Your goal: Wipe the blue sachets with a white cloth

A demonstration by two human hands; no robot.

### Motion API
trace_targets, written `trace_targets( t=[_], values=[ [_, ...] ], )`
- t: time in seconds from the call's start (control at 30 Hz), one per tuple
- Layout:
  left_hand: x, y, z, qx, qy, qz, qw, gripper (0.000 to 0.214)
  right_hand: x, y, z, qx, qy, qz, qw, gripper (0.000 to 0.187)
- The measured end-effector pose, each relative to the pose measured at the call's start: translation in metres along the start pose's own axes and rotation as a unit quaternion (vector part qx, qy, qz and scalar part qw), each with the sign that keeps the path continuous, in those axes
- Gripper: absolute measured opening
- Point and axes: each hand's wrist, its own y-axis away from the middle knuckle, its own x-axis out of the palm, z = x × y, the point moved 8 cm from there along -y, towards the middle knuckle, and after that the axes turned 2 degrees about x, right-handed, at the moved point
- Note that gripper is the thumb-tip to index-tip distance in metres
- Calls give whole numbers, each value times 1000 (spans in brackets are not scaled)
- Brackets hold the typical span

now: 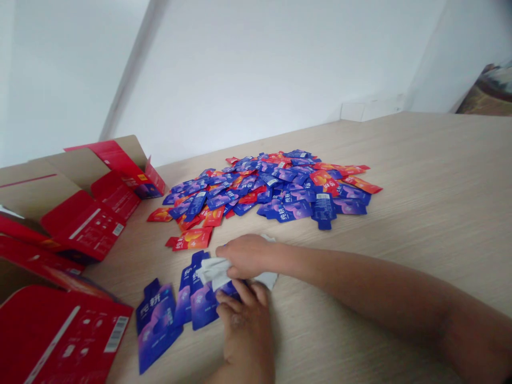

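A folded white cloth (216, 272) is gripped in my right hand (245, 256), which presses it onto a blue-purple pouch (230, 288) on the table. My left hand (244, 314) reaches in from below, its bent fingers holding that pouch down by its near side. Part of the pouch is hidden under the cloth and fingers. Directly to the left, blue pouches (203, 308) overlap one another. Another blue pouch (156, 325) lies flat farther left. Beyond my right hand, an orange-red pouch (192, 239) rests apart from the heap.
A wide heap of blue and orange-red pouches (260, 186) spreads across the wooden table (400, 213). Open red cartons (68, 330) line the left side. By the wall at the back right is a white box (372, 108).
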Motion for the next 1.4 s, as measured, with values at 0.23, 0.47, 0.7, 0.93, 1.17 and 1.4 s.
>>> trace_targets(
  t=[0.23,0.47,0.7,0.93,1.17,1.4],
  values=[
    [2,-1,-2,17,13,-1,1000,37,-1,-1,-31,90,19,-11,996,40],
    [5,0,-4,16,12,-2,1000,35,0,-2,-32,83,16,-17,996,38],
    [4,0,-3,5,7,0,1000,36,-19,0,-20,56,18,-62,996,38],
    [-2,0,-2,23,3,1,1000,39,0,0,-9,23,14,-15,1000,38],
    [4,-1,-3,14,20,18,1000,37,0,-1,-22,58,15,-15,998,38],
    [6,-1,-3,12,37,8,999,38,-13,1,-18,60,5,-52,997,39]
  ],
)
